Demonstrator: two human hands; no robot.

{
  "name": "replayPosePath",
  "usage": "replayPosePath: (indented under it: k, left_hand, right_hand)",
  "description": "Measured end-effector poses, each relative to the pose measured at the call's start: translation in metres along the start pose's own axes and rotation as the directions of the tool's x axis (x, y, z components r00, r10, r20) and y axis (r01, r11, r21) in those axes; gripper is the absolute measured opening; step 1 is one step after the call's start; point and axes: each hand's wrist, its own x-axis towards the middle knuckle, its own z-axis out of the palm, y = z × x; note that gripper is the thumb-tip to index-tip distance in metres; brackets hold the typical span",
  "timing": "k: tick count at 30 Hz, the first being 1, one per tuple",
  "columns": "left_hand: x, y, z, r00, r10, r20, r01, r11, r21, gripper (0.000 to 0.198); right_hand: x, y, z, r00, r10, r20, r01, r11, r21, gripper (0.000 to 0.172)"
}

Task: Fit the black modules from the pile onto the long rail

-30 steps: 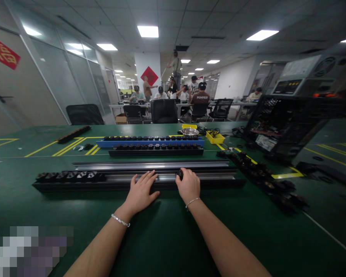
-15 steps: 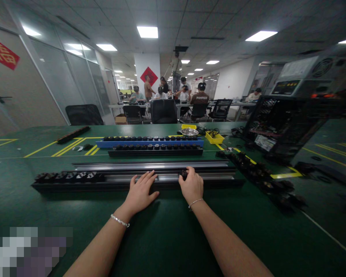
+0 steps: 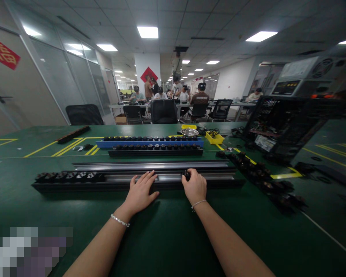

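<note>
A long black rail (image 3: 219,181) with a silver channel lies across the green table in front of me. My left hand (image 3: 140,192) rests flat on the rail's near edge, fingers spread. To its right, my right hand (image 3: 195,186) is closed around a small black part (image 3: 187,175) sitting in the rail's channel. Several similar black parts (image 3: 69,176) are lined up in the rail's left end. A loose silver rail (image 3: 150,165) lies just behind it.
Two more rails with black parts, one blue (image 3: 150,142) and one black (image 3: 155,151), lie further back. Loose black parts (image 3: 265,181) trail off to the right. A yellow tray (image 3: 215,137), a metal bowl (image 3: 189,132) and an open computer case (image 3: 285,127) stand beyond. People work at far tables.
My right hand has slid the small black part to the right along the rail. My left hand has stayed put. People in the background have moved about.
</note>
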Motion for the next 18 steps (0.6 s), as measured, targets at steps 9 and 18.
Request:
replayPosePath:
  k: [9, 18]
  left_hand:
    - [0.000, -0.002, 0.001, 1.000, 0.003, 0.003, -0.003, 1.000, -0.010, 0.058]
    - [0.000, -0.001, -0.001, 1.000, 0.001, 0.007, -0.001, 1.000, -0.012, 0.058]
  right_hand:
    - [0.001, 0.009, 0.001, 0.999, 0.005, -0.043, -0.004, 1.000, 0.019, 0.025]
    - [0.002, 0.015, -0.002, 0.996, 0.022, -0.082, -0.016, 0.997, 0.071, 0.026]
